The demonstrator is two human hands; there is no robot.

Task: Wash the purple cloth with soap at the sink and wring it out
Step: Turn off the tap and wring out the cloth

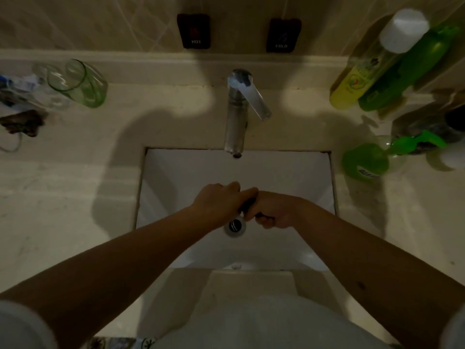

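Two hands meet over the middle of the white sink [314, 177], knuckle to knuckle, just above the drain [235, 226]. The left hand [217, 200] comes in from the lower left with its forearm stretched long and its back turned up, fingers curled down around a dark twisted cloth [247, 206]. The right hand [273, 210] reaches in from the lower right, wrist bent inward, fingers folded tight around the other end of the same cloth. Only a short dark stretch of the cloth shows between and under the two fists; its colour cannot be told in the dim light. Both hands hold it clear of the basin floor.

The faucet [236, 114] stands behind the basin with its lever swung toward the right, and no stream shows at its spout. On the counter to the left stands a green glass tumbler [78, 83]. To the right stand a yellow bottle [352, 86], a tall green bottle [412, 69], and a green pump dispenser [367, 159].
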